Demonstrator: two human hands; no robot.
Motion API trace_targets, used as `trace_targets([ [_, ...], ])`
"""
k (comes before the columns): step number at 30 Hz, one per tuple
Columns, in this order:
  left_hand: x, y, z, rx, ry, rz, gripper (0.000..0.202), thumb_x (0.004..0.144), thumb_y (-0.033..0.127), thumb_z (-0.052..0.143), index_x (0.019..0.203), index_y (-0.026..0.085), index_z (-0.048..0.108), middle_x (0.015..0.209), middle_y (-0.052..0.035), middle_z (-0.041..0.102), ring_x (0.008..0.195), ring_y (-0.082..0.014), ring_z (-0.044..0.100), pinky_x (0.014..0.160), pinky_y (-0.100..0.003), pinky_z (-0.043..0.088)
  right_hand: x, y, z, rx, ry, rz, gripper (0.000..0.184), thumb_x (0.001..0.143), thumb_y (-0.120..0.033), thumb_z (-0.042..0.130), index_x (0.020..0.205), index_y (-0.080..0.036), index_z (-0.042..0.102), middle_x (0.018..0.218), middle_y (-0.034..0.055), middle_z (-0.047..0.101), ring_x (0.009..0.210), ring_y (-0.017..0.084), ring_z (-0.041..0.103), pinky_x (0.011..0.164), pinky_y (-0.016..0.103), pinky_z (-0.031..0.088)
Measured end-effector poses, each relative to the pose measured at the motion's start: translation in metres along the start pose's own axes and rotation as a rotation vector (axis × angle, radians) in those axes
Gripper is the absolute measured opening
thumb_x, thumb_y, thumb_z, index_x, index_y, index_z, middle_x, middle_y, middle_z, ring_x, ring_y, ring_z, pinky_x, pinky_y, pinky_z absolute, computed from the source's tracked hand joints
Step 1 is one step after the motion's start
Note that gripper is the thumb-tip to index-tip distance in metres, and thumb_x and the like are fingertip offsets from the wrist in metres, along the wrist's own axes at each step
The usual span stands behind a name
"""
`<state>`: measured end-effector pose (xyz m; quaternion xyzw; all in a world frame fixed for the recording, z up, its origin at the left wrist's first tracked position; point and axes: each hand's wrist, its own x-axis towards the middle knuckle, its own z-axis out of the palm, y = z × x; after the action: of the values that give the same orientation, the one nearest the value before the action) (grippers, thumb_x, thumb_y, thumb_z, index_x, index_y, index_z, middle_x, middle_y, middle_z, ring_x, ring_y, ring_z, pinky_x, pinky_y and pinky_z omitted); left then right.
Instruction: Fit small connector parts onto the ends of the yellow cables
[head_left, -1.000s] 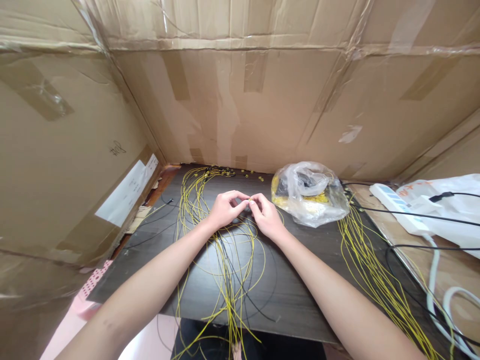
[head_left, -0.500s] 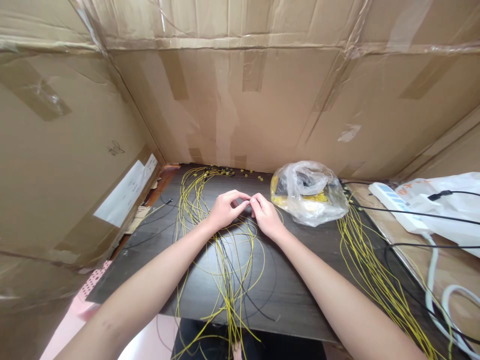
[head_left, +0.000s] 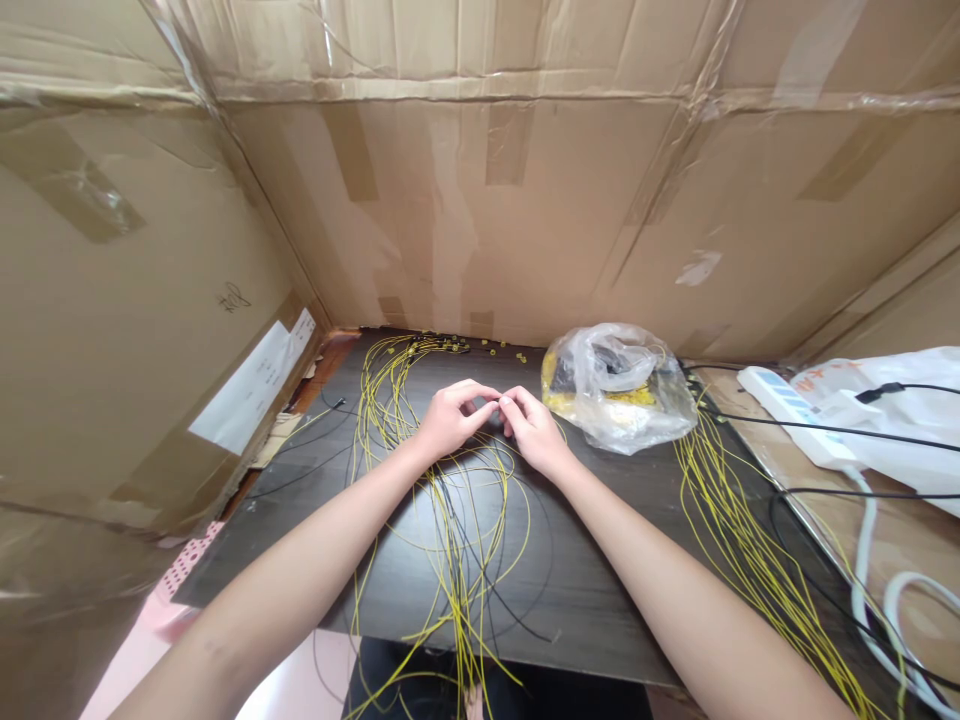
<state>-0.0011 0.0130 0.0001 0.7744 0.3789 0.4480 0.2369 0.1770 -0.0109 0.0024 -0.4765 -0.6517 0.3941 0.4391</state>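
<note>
My left hand [head_left: 459, 418] and my right hand [head_left: 531, 428] meet fingertip to fingertip above the dark tabletop [head_left: 592, 560]. Both are closed in a pinch; whatever lies between the fingers is too small and hidden to name. Beneath and around my wrists spreads a loose bundle of thin yellow wires [head_left: 457, 590], with some black ones among them, running over the front edge of the table. The upper part of the bundle curls back to dark wire ends [head_left: 450, 345] near the cardboard wall. Small yellow pieces [head_left: 493, 351] are scattered beside those ends.
A clear plastic bag [head_left: 619, 390] with yellow and black contents sits right of my hands. More yellow wires [head_left: 742, 540] hang along the table's right side. Beyond them lie a white power strip [head_left: 795, 415] and cables. Cardboard walls [head_left: 450, 220] enclose the back and left.
</note>
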Motion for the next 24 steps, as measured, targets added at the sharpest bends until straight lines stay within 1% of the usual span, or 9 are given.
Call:
trace_targets([
  [5, -0.0007, 0.0018, 0.0004, 0.016, 0.002, -0.009, 0.014, 0.095, 0.027, 0.069, 0.101, 0.019, 0.078, 0.090, -0.0034, 0.074, 0.062, -0.0108, 0.060, 0.062, -0.023, 0.051, -0.0011, -0.0013, 0.0012, -0.011, 0.005, 0.008, 0.033, 0.098, -0.051, 0.044, 0.084, -0.024, 0.055, 0.067, -0.0025, 0.056, 0.061, 0.016, 0.053, 0.063, 0.029, 0.042],
  [10, 0.0002, 0.0024, 0.0005, 0.005, 0.022, -0.019, 0.012, 0.094, 0.026, 0.069, 0.098, 0.018, 0.077, 0.090, -0.0034, 0.074, 0.061, -0.0102, 0.060, 0.061, -0.023, 0.051, -0.0017, -0.0009, 0.0017, 0.000, 0.036, 0.003, 0.024, 0.093, -0.047, 0.051, 0.089, -0.024, 0.054, 0.074, -0.0020, 0.058, 0.063, 0.017, 0.054, 0.063, 0.030, 0.043],
  [13, 0.0004, 0.0018, 0.0005, 0.002, 0.009, -0.026, 0.012, 0.094, 0.027, 0.070, 0.099, 0.019, 0.078, 0.089, -0.0031, 0.074, 0.061, -0.0101, 0.059, 0.061, -0.023, 0.051, -0.0024, -0.0020, 0.0014, -0.041, 0.037, 0.005, 0.023, 0.094, -0.046, 0.050, 0.089, -0.024, 0.054, 0.068, -0.0031, 0.056, 0.062, 0.017, 0.052, 0.063, 0.030, 0.042],
  [15, 0.0003, 0.0012, 0.0006, 0.004, 0.006, -0.022, 0.013, 0.095, 0.027, 0.070, 0.101, 0.019, 0.078, 0.089, -0.0028, 0.074, 0.060, -0.0099, 0.059, 0.061, -0.023, 0.051, -0.0027, -0.0029, 0.0011, -0.057, 0.031, 0.011, 0.025, 0.096, -0.047, 0.046, 0.088, -0.024, 0.054, 0.064, -0.0040, 0.054, 0.060, 0.017, 0.052, 0.063, 0.030, 0.042],
  [17, 0.0000, 0.0004, 0.0008, 0.008, 0.007, -0.008, 0.013, 0.095, 0.026, 0.070, 0.102, 0.020, 0.078, 0.089, -0.0027, 0.073, 0.060, -0.0098, 0.059, 0.061, -0.023, 0.051, -0.0027, -0.0029, 0.0011, -0.061, 0.021, 0.013, 0.028, 0.098, -0.048, 0.043, 0.087, -0.025, 0.054, 0.063, -0.0040, 0.054, 0.060, 0.017, 0.052, 0.063, 0.030, 0.042],
  [21, -0.0007, -0.0010, 0.0014, 0.013, 0.003, -0.002, 0.013, 0.095, 0.026, 0.069, 0.103, 0.020, 0.078, 0.090, -0.0028, 0.073, 0.061, -0.0099, 0.060, 0.062, -0.023, 0.052, -0.0010, 0.0000, 0.0015, -0.040, -0.004, 0.016, 0.037, 0.100, -0.054, 0.039, 0.082, -0.024, 0.052, 0.071, -0.0018, 0.059, 0.062, 0.016, 0.055, 0.065, 0.029, 0.044],
  [24, -0.0010, -0.0015, 0.0016, 0.010, 0.000, -0.001, 0.014, 0.095, 0.027, 0.069, 0.103, 0.020, 0.078, 0.091, -0.0028, 0.073, 0.060, -0.0095, 0.060, 0.062, -0.023, 0.052, 0.0001, 0.0021, 0.0016, -0.036, -0.020, 0.028, 0.042, 0.100, -0.058, 0.038, 0.078, -0.024, 0.051, 0.072, -0.0010, 0.059, 0.062, 0.016, 0.055, 0.064, 0.029, 0.045],
])
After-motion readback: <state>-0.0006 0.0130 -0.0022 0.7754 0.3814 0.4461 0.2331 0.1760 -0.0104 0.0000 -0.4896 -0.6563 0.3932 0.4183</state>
